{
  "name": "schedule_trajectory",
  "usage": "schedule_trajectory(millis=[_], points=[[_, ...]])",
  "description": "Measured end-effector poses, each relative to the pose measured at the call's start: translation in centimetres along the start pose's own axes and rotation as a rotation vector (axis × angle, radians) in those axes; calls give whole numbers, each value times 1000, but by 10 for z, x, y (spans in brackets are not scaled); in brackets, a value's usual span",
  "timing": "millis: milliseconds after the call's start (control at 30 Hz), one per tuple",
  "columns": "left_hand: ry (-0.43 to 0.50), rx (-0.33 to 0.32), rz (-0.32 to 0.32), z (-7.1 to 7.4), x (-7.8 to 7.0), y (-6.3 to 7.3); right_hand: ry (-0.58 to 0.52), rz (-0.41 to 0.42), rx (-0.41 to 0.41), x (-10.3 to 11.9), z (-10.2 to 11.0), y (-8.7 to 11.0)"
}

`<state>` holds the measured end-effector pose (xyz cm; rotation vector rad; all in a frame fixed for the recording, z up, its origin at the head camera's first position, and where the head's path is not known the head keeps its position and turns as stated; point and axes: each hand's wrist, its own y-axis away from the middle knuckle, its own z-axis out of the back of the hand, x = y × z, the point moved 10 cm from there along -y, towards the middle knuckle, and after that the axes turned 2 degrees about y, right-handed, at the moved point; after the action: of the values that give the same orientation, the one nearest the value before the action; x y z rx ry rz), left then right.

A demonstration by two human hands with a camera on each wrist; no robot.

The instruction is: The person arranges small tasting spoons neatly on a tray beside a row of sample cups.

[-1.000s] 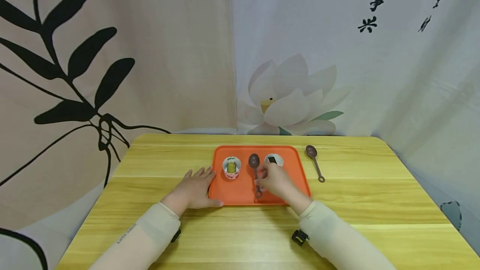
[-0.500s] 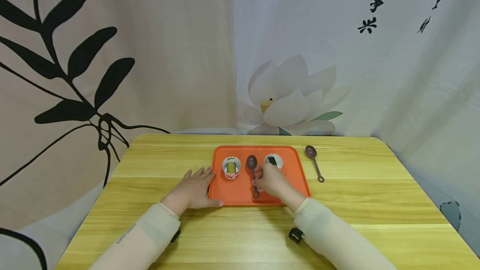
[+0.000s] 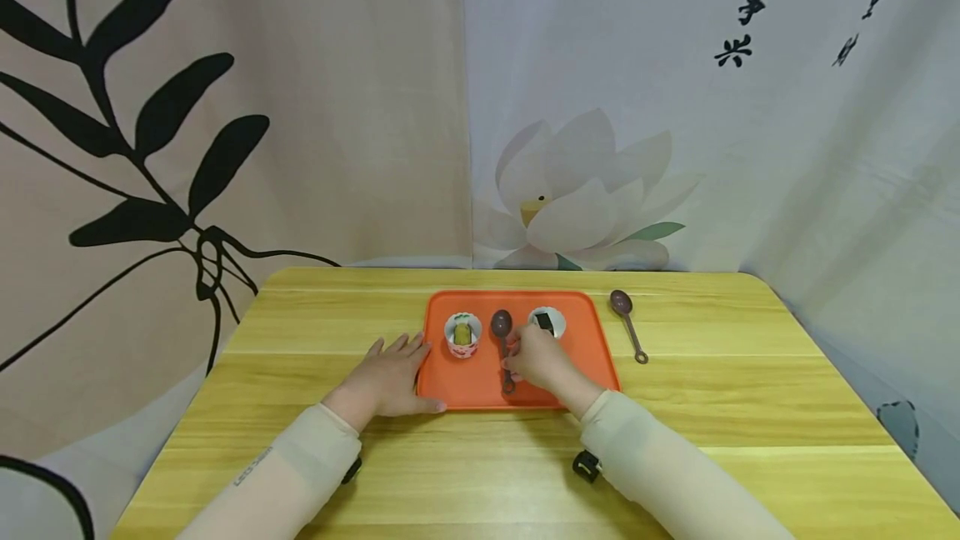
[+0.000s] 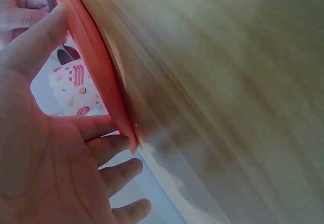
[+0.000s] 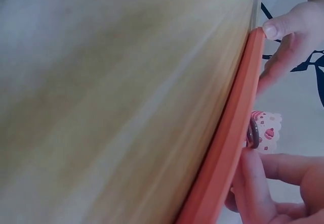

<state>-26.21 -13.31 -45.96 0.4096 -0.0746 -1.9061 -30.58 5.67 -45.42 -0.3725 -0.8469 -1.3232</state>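
spoon now slightly further left, ring-ended, seemingly dark brown

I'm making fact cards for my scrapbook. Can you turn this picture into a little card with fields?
Tray: orange, on a wooden table
Left hand: at the tray's left edge
Right hand: pinching a brown spoon by its handle
Other spoon: on the table, right of the tray
Patterned cup: a yellow-green piece inside
White dish: a black piece inside

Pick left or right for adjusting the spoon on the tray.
Right, probably: the right hand holds the spoon by its handle, while the left hand is at the left edge of the tray.
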Motion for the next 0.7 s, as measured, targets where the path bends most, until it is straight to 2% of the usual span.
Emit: schedule_trajectory(millis=[467,700], points=[[4,0,3,0,0,-1,109,-19,5,1,-5,-6],[4,5,9,0,0,-1,151,0,11,3,-6,-5]])
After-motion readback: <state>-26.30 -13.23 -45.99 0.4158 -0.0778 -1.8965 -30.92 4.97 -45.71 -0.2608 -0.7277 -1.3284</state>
